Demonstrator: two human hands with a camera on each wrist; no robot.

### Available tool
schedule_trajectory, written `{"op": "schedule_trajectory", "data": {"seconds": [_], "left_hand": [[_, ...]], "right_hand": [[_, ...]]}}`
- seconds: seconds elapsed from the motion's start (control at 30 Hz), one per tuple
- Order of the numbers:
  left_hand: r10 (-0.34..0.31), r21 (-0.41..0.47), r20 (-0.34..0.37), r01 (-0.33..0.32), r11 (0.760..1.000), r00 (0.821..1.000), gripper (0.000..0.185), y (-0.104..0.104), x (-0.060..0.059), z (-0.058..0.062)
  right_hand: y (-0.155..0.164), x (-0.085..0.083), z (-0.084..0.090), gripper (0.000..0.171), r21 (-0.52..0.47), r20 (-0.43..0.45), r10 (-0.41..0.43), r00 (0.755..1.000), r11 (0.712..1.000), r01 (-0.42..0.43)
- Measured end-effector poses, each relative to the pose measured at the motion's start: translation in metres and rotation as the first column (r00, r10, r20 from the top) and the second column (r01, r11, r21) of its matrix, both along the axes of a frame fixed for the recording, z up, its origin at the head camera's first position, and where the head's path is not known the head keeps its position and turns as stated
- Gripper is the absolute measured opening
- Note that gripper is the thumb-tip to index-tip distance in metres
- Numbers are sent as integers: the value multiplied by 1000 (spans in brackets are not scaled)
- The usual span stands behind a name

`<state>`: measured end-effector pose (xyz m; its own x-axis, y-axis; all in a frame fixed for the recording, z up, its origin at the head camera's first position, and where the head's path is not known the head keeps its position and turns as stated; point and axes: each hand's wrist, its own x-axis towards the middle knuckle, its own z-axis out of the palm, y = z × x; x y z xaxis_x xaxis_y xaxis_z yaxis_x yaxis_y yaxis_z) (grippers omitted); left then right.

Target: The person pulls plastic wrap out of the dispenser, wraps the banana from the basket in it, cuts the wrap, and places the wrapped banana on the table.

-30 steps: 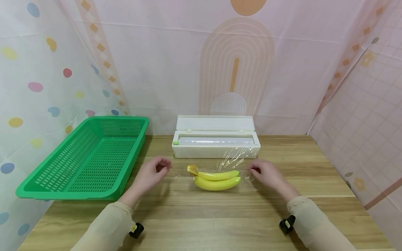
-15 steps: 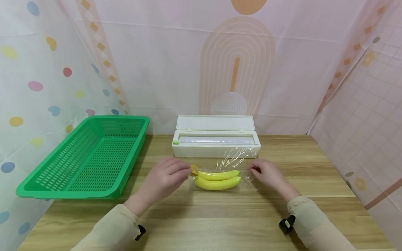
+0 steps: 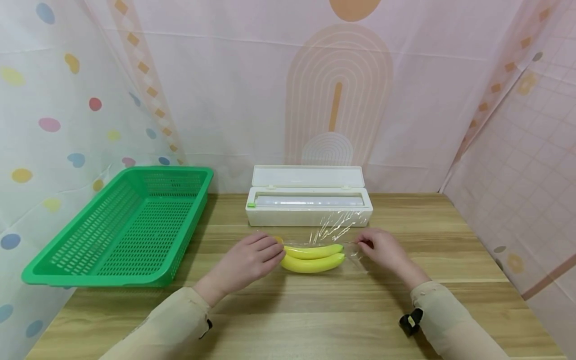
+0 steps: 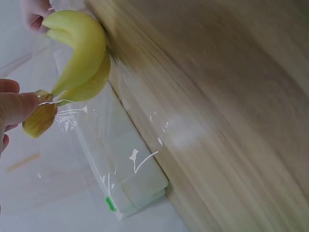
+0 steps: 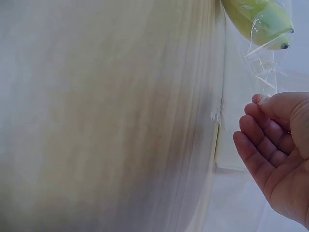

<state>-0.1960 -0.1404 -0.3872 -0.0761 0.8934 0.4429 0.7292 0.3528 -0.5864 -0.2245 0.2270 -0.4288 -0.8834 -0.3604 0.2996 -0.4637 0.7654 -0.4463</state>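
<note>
Two yellow bananas (image 3: 312, 263), joined at a brown stem, lie crosswise in the middle of the table beneath clear plastic wrap (image 3: 330, 232). My left hand (image 3: 245, 262) pinches the stem end; in the left wrist view the thumb (image 4: 21, 107) presses the film against the stem (image 4: 39, 121). At the bananas' tips, my right hand (image 3: 382, 247) pinches the edge of the wrap between thumb and index finger. In the right wrist view the film is gathered to that pinch, and the other fingers (image 5: 256, 150) are loosely bent.
A white wrap dispenser box (image 3: 270, 217) stands behind the bananas, lid raised, a roll inside and a green slider at its left end. A green perforated basket (image 3: 164, 282) is on the left of the wooden table (image 3: 315, 320). Patterned cloth hangs behind.
My left hand has moved right, from beside the stem onto it, and now covers most of it in the head view. The right hand and the bananas are almost unchanged.
</note>
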Motion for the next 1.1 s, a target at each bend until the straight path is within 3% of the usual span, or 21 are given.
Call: {"op": "schedule_trajectory", "data": {"seconds": [0.13,0.33,0.5,0.7,0.83,0.9,0.97,1.1], "left_hand": [[35,-59,-34,-37,998,999,28,1,-1,-1],[64,-108,-52,-69,992,997,32,3,-3,-2],[55,-98,-63,-61,993,996,25,4,-6,-3],[43,-75,-80,-49,996,996,62,5,-8,-3],[58,-88,-75,-64,994,995,63,4,-7,-2],[65,-95,-72,-71,993,995,59,4,-7,-1],[68,-98,-67,-74,992,995,57,4,-7,-1],[64,-92,-67,-70,993,996,59,4,-7,-2]], "right_hand": [[0,0,0,7,3,1,0,1000,1000,0],[0,0,1,4,6,5,-7,1000,1000,7],[0,0,2,5,6,1,-4,1000,1000,4],[4,1,13,18,-61,-9,-8,1000,998,7],[7,4,24,24,-139,-131,-2,991,990,-16],[6,7,30,27,-138,-234,38,972,988,-72],[4,10,34,30,-89,-342,114,933,984,-153],[-7,16,38,38,75,-469,349,811,931,-357]]}}
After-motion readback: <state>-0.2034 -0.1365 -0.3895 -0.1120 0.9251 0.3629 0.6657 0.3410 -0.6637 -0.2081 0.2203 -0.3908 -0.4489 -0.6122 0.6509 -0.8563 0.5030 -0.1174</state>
